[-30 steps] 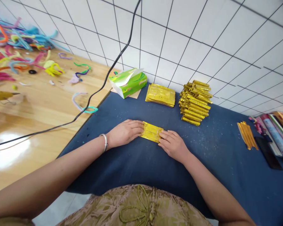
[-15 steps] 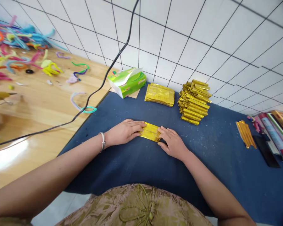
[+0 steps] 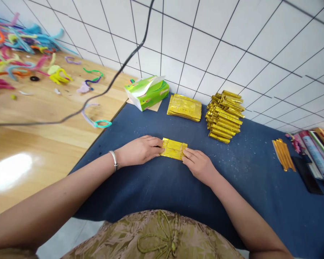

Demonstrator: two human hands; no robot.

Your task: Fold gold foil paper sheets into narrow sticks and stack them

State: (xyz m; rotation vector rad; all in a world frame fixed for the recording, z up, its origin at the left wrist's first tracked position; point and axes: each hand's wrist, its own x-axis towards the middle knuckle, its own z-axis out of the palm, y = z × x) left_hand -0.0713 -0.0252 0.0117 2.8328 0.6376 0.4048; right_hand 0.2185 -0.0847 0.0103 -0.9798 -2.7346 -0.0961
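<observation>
One folded gold foil sheet [image 3: 174, 148] is pressed at both ends on the dark blue cloth [image 3: 156, 190] by the left hand [image 3: 140, 150] and right hand [image 3: 200, 165], fingers together; any pinch cannot be told. Creasing seems in hand; steady pressure is probably called for. Farther right, foil strips [image 3: 224, 117] are stacked.

Bright light throws glare on the wooden table [image 3: 59, 151], and the cable [image 3: 24, 123] blurs
</observation>
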